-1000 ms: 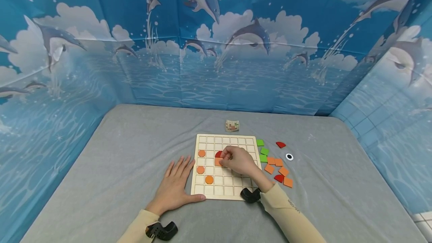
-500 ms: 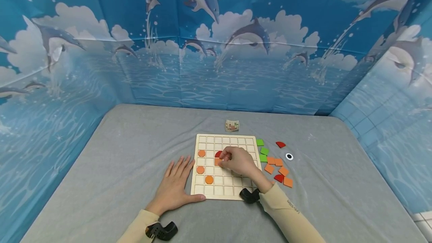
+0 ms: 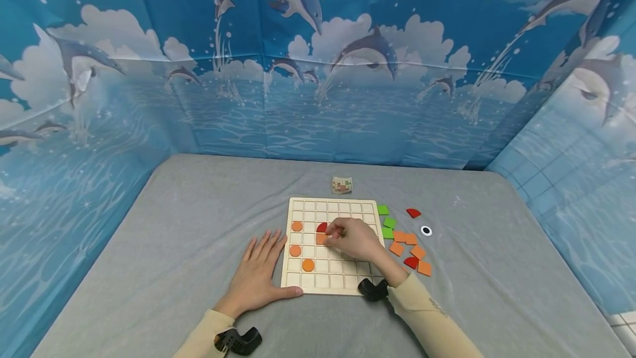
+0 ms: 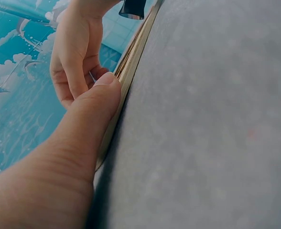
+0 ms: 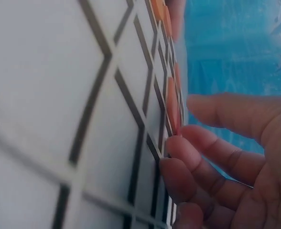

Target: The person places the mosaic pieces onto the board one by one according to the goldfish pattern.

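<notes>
A pale wooden grid board (image 3: 343, 280) lies on the table. My left hand (image 3: 260, 272) is spread flat by its front left corner, with fingertips at the left edge and the thumb along the front edge. In the board's cells sit a red quarter-circle (image 3: 322, 227), an orange square (image 3: 321, 238) just below it, and orange discs (image 3: 308, 264) to the left. My right hand (image 3: 353, 236) is over the board, fingers bent, its fingertips right at the red and orange pieces. In the right wrist view, the thumb (image 5: 212, 109) stands apart from the bent fingers (image 5: 188, 148), with nothing between them.
Loose green squares (image 3: 390, 223), orange squares (image 3: 396, 248) and red quarter-circles (image 3: 413, 213) lie right of the board. A white ring-shaped piece with a black centre (image 3: 425, 231) is beside them. Behind the board lies a small patterned card (image 3: 342, 185). A dolphin-print curtain (image 3: 318, 109) surrounds the table.
My right hand has shifted very slightly right and down, showing a little more of the red quarter-circle. The left hand and the pieces stay where they were.
</notes>
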`<state>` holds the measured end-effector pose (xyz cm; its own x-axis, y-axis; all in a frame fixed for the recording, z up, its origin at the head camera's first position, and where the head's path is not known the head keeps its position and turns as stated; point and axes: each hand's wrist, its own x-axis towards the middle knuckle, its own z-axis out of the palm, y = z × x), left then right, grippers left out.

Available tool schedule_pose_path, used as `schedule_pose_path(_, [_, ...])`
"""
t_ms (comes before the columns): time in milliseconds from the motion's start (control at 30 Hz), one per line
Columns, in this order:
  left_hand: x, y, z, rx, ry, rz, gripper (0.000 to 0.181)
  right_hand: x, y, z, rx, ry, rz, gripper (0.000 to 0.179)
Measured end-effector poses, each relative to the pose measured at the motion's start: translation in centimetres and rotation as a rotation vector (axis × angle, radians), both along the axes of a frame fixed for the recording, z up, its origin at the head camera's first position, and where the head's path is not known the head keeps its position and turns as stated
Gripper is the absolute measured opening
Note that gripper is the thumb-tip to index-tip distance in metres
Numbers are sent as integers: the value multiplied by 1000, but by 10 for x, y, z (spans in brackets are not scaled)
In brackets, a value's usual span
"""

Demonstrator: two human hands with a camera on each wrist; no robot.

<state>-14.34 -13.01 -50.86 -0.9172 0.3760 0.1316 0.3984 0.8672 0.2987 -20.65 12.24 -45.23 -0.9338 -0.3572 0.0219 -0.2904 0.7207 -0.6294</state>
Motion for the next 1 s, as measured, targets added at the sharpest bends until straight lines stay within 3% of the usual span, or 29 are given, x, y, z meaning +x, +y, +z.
schedule_pose_path(233, [1, 1, 1, 7, -1, -2, 117, 6, 19, 6, -21, 24, -15, 7])
schedule_pose_path(533, [2, 1, 4, 14, -5, -3, 116, 13, 53, 16, -88, -4, -68, 9])
schedule_pose_path(800, [2, 1, 4, 9, -12, -3, 116, 19, 78, 20, -37, 42, -136, 10])
schedule_pose_path(1000, [1, 1, 2, 9, -14, 5, 117, 27, 93, 24, 5, -1, -142, 14])
